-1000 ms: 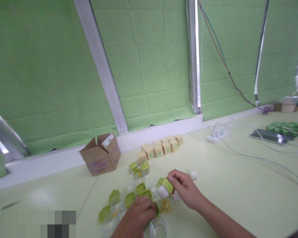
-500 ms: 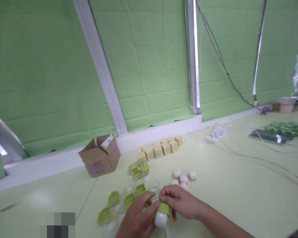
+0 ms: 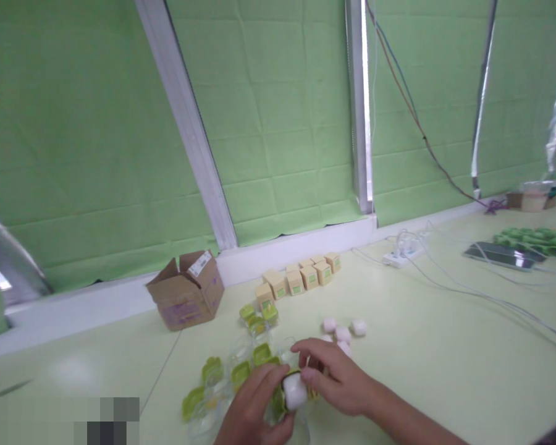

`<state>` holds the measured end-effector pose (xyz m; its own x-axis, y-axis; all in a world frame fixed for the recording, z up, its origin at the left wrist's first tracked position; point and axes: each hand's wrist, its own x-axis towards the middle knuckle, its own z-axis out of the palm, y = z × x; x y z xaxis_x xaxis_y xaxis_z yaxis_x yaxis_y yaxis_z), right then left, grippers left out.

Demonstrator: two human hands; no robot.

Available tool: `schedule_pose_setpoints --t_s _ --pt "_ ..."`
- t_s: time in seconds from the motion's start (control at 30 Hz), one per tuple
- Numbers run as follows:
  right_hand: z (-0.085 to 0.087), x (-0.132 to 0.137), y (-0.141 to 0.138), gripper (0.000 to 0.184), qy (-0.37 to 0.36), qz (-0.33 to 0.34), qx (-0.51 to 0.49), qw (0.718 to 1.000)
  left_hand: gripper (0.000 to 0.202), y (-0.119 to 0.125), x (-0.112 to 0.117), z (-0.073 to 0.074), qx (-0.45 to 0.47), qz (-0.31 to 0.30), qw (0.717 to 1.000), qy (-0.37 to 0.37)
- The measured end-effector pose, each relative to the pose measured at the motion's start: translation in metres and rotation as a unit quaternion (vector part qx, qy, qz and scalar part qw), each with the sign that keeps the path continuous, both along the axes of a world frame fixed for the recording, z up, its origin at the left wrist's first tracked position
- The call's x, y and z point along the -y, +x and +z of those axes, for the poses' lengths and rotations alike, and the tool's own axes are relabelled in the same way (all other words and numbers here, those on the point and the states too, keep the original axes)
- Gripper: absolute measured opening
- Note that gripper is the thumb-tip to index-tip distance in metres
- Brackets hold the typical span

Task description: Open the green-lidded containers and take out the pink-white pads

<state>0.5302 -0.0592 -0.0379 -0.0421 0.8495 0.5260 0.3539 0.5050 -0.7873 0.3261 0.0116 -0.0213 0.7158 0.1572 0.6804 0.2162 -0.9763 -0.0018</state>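
A small green plastic case with a white rounded block [image 3: 295,391] sitting in it is between my hands, low in the middle. My left hand [image 3: 257,405] is closed around its left side, the fingertips along the top edge. On the other side my right hand [image 3: 345,377] is curled against it, thumb at the block's upper right edge; some of its fingers are hidden. Under and left of my hands lie several open green and clear cases [image 3: 241,374]. Beyond my right hand rest several pale pink rounded blocks [image 3: 343,335].
Small tan boxes [image 3: 295,283] stand in rows farther back, with green-lidded clear cases [image 3: 269,314] before them. An open cardboard box [image 3: 185,296] is at the left. To the right are a power strip [image 3: 401,254] with cables, a phone [image 3: 505,254] and green bumpy objects [image 3: 537,241].
The case with the white block has shifted slightly up and left and turned, so less green shows. My right index finger has lifted and spread from the thumb.
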Motion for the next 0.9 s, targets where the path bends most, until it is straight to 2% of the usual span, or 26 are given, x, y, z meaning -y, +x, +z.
schedule_pose_setpoints --t_s 0.13,0.23,0.37,0.57,0.7,0.8,0.9 --pt "0.003 0.002 -0.001 0.069 0.053 0.023 0.093 0.994 0.049 -0.001 -0.004 -0.004 0.005 0.013 1.0 -0.009" --pt "0.003 0.0 -0.002 0.062 0.062 0.018 0.122 0.99 0.05 -0.002 -0.009 -0.011 0.013 0.023 1.0 -0.007" --pt "0.002 -0.002 -0.001 0.05 0.083 0.013 0.112 0.99 0.049 -0.004 -0.013 -0.017 0.006 0.044 0.999 0.0" --pt "0.003 0.001 -0.002 0.043 0.091 -0.012 0.149 0.985 0.051 -0.009 -0.011 -0.012 -0.014 0.052 0.998 -0.016" --pt "-0.001 0.0 -0.004 0.04 0.108 -0.051 0.214 0.969 0.041 -0.009 -0.012 -0.012 -0.001 0.052 0.999 -0.013" --pt "-0.006 -0.002 -0.005 0.044 0.12 -0.077 0.26 0.955 0.035 -0.007 -0.014 -0.014 0.01 0.053 0.998 -0.014" --pt "-0.01 -0.003 -0.007 0.057 0.134 -0.096 0.294 0.941 0.034 -0.004 -0.015 -0.015 0.016 0.047 0.999 -0.016"
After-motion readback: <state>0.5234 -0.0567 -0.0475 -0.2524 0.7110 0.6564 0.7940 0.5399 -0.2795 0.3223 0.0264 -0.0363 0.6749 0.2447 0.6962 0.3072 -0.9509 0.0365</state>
